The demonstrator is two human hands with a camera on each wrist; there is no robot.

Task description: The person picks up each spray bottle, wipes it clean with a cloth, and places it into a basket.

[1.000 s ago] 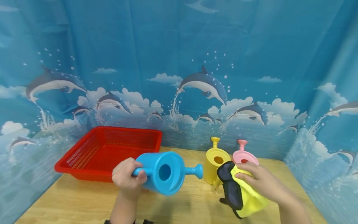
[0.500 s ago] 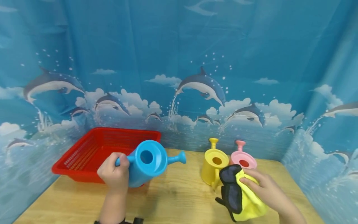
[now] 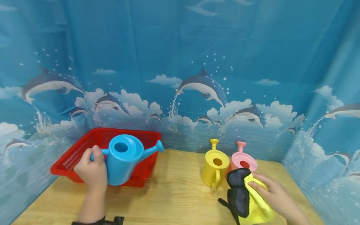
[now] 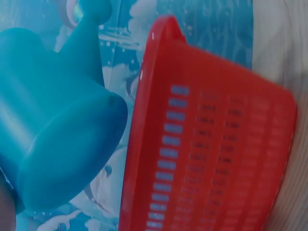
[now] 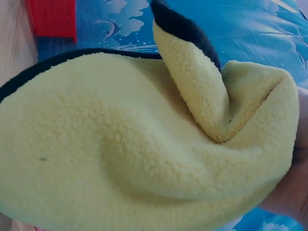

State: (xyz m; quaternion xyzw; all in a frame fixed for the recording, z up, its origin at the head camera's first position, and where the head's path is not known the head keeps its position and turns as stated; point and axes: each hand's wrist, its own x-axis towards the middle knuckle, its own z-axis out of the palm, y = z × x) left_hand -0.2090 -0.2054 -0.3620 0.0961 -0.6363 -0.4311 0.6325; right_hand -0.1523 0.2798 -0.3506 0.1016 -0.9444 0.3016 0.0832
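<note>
My left hand (image 3: 94,170) grips the handle of a blue watering can (image 3: 121,164), held upright in front of the red basket (image 3: 150,167). In the left wrist view the can's base (image 4: 77,154) hangs above the level of the basket's rim. My right hand (image 3: 271,193) pinches a fluffy yellow cloth (image 3: 256,207) with dark padded patches and a black strap. The cloth fills most of the right wrist view. Just behind it stand a yellow watering can (image 3: 215,168) and a pink watering can (image 3: 244,161), the pink one partly hidden by the cloth.
The wooden table (image 3: 174,190) carries everything. Behind it and at both sides hangs a blue curtain (image 3: 180,56) printed with dolphins. The basket stands at the table's back left, close to the curtain.
My left hand has moved left with the blue watering can, which has turned from tilted to upright and now overlaps the basket. My right hand and the cloth have shifted slightly right and down.
</note>
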